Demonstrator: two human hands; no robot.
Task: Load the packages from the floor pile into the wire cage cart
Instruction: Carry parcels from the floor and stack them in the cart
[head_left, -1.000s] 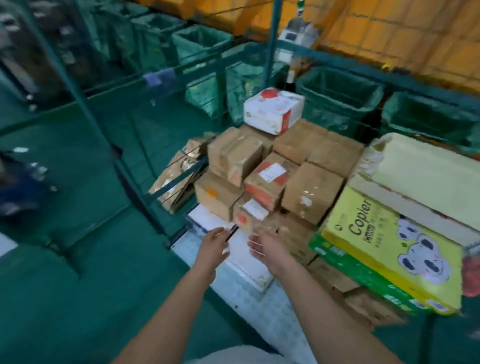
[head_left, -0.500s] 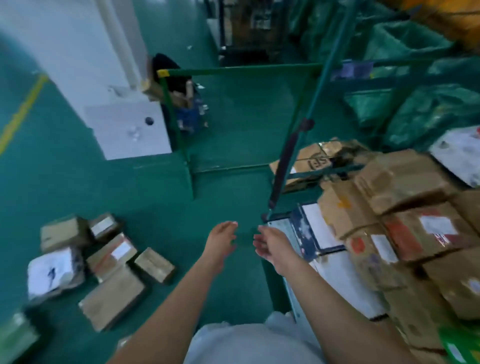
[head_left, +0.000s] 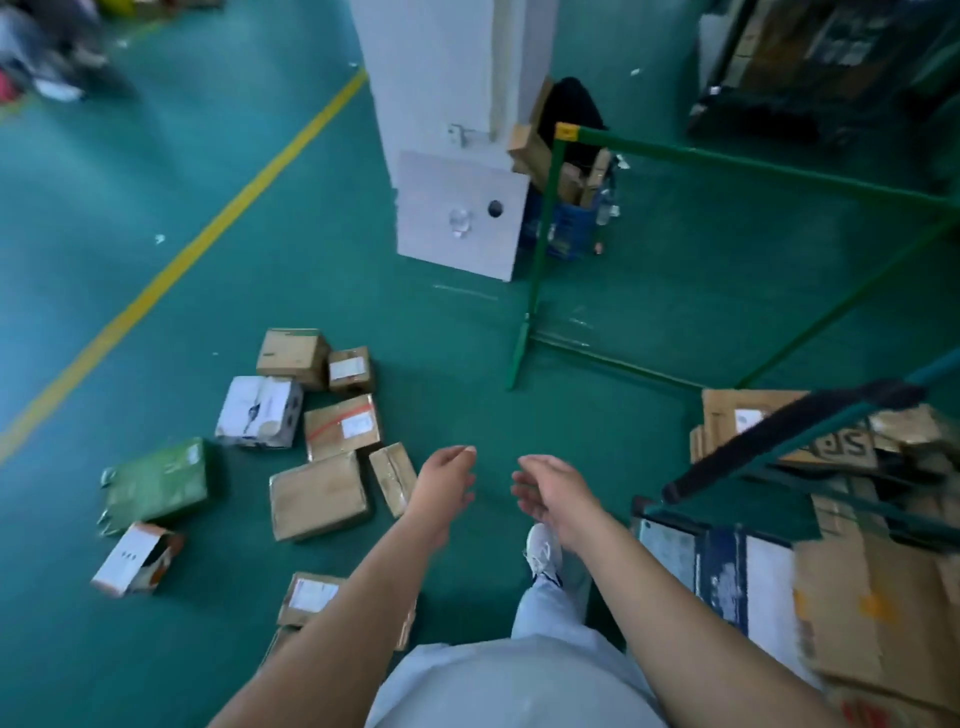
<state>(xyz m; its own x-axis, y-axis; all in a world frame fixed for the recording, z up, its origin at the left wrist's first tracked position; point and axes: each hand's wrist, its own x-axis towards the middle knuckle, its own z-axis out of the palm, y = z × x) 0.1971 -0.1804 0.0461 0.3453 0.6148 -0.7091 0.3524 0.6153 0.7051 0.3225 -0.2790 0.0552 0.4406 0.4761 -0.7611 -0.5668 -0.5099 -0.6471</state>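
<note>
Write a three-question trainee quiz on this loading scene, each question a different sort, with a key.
1. True or false: the left hand holds a package.
2. Which lies nearest the left hand? A) green package B) small narrow brown box C) white carton
3. Fill in: the line painted on the floor is ____.

Key: 1 false, both it and the right hand are empty; 2 B; 3 yellow.

Floor pile (head_left: 306, 452) left; cart (head_left: 810, 519) right; pillar (head_left: 447, 130) behind.
</note>
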